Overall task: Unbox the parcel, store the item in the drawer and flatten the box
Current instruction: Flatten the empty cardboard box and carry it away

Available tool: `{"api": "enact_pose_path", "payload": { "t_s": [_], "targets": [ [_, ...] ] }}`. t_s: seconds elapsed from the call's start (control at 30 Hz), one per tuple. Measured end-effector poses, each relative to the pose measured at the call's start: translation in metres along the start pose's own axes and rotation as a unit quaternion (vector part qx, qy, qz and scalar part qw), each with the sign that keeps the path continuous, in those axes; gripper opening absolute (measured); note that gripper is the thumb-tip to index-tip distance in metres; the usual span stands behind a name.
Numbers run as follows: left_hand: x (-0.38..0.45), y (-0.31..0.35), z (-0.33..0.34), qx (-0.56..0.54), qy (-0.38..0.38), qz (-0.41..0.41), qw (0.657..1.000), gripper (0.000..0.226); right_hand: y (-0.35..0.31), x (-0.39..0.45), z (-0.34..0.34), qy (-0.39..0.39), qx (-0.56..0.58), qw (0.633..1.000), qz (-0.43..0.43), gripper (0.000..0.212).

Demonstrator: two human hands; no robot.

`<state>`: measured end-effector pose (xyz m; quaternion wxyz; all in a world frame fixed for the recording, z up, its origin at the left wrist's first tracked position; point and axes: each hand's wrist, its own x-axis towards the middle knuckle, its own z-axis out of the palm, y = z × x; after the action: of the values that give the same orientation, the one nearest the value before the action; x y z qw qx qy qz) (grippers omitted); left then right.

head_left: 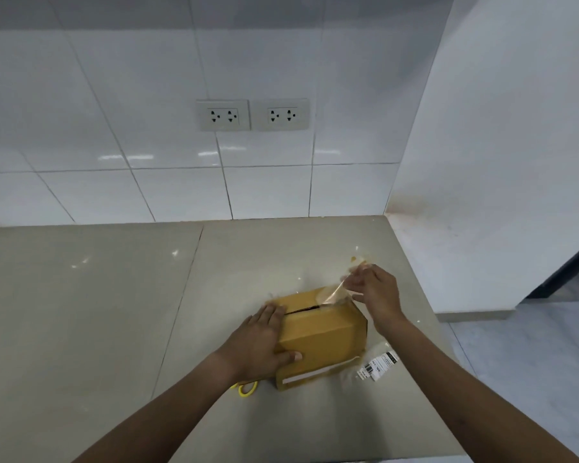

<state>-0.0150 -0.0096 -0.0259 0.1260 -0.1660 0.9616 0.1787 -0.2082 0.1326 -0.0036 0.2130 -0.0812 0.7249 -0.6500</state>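
Cardboard throughout, plain brown, so the box (321, 325) likely handles light and fairly stiff, with walls that give under a hard squeeze. It sits on the right slab of the beige counter (91, 295), toward the near right corner.

Left to right: bare counter on the left, a grout seam, then a yellow looped thing (247, 388) poking out under the left wrist, can't tell what it is. Left hand (263, 342) lies flat-fingered on the box's left end, thumb along the front face, bracing rather than gripping. Top seam shows a dark slit, flaps starting to part. Clear tape strip (335, 292) rises from the top right; right hand (375, 289) pinches its free end with curled fingers and pulls up and away. Peeled shipping label (378, 364) lies just beside the box's near right corner.

Best hold: palms on the two ends, or fingers under the loosened flaps. Tape looks stretchy and sticky, may tear.

Room: plenty leftward; the counter's right edge is close to the right hand, with floor beyond. No drawer in view.
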Motion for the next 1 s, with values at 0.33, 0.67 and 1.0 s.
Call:
{"api": "enact_pose_path", "payload": {
  "t_s": [0.33, 0.67, 1.0],
  "targets": [
    [-0.003, -0.001, -0.002, -0.029, -0.002, 0.0, 1.0, 0.13, -0.019, 0.036, -0.081, 0.008, 0.207, 0.969, 0.136, 0.012],
    [-0.009, 0.005, -0.007, -0.028, -0.004, -0.013, 1.0, 0.12, -0.034, 0.073, -0.109, 0.208, 0.218, 0.953, -0.033, 0.01],
    [-0.008, 0.002, -0.002, -0.035, -0.007, -0.022, 0.999, 0.112, 0.061, 0.063, -0.058, -0.088, -0.427, 0.893, -0.11, 0.016]
  ]
}}
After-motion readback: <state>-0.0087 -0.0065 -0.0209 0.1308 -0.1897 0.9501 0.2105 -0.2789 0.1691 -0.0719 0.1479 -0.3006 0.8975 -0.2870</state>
